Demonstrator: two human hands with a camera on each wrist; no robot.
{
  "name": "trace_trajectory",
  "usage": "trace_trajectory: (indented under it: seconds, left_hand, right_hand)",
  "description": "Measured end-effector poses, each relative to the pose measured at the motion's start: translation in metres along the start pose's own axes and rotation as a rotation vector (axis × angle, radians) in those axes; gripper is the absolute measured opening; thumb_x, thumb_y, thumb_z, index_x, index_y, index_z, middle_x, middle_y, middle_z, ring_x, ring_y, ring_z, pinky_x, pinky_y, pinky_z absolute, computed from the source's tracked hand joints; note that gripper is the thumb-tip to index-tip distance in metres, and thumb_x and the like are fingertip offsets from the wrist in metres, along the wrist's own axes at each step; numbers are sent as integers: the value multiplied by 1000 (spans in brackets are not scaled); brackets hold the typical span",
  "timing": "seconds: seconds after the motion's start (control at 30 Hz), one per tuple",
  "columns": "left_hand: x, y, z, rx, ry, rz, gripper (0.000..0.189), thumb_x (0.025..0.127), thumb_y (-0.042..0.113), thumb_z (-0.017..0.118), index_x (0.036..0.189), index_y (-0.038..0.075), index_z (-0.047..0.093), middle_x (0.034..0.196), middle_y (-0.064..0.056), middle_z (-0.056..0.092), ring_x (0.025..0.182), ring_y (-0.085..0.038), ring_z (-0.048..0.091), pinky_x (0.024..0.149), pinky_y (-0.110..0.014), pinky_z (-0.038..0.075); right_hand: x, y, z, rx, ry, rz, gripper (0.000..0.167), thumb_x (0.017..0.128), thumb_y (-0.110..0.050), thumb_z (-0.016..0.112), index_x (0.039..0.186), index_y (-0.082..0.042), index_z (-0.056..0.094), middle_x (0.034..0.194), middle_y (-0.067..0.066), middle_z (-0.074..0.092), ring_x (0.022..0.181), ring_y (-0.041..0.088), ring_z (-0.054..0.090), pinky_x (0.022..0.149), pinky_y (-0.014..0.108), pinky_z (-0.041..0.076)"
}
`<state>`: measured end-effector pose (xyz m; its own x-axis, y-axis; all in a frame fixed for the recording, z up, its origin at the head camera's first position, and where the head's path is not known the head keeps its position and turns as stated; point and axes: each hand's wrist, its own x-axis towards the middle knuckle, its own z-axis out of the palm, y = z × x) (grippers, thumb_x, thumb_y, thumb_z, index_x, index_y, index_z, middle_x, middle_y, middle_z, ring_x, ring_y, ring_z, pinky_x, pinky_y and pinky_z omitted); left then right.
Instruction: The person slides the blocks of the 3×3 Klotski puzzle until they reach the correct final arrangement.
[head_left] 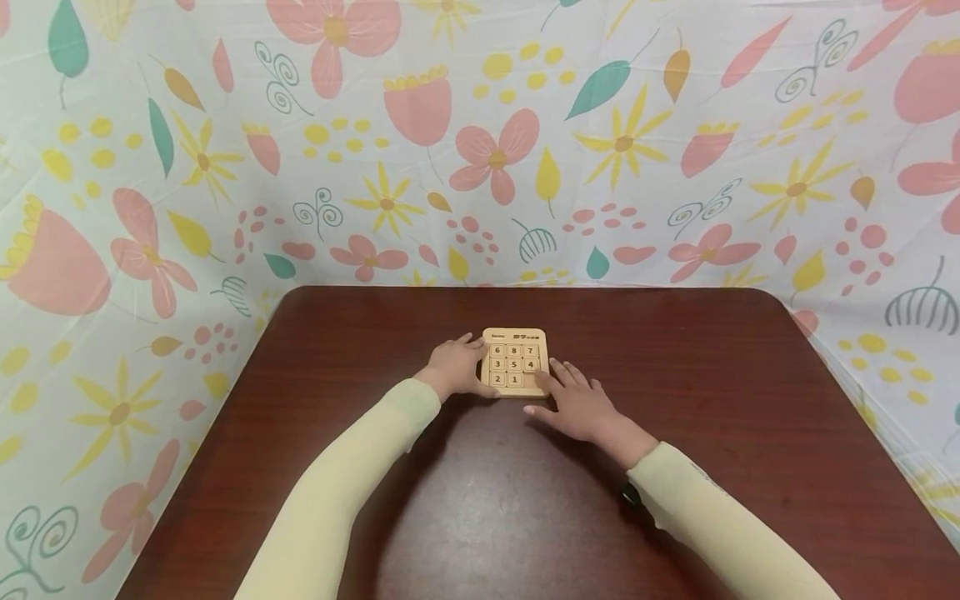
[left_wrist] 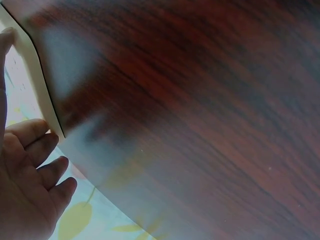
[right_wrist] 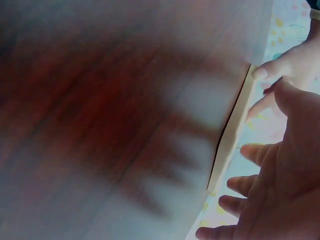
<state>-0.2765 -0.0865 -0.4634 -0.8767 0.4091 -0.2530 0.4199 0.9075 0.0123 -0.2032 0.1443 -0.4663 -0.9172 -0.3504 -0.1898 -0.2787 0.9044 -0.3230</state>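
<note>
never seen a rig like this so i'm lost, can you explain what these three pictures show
No machine works here: these are a person's bare left hand and right hand, in pale yellow sleeves. The wide picture comes from a camera worn on the head; the other two come from one on each wrist. On the dark reddish-brown, wood-grained table lies a flat, rectangular, pale wood-coloured puzzle with square tiles numbered 1 to 8. The left hand grips its left side; the right hand has one finger over its lower right corner, contact unclear.

number puzzle (head_left: 513,362) | pale yellow | tiles 6-8-7, 3-5-4, 2-1 | flat on table (head_left: 675,358)
</note>
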Motion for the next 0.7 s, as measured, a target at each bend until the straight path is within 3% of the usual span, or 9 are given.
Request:
trace_trajectory:
  seconds: [0.7]
  left_hand:
    - [1, -1, 2, -31, 3, 2, 100, 83, 71, 71, 161, 19, 37, 168, 1, 35, 159, -23, 29, 126, -40, 34]
  right_hand:
    - [-2, -5, 3, -23, -10, -91, 72, 101, -57, 54, 159, -16, 40, 170, 21, 25, 157, 45, 22, 117, 76, 25]
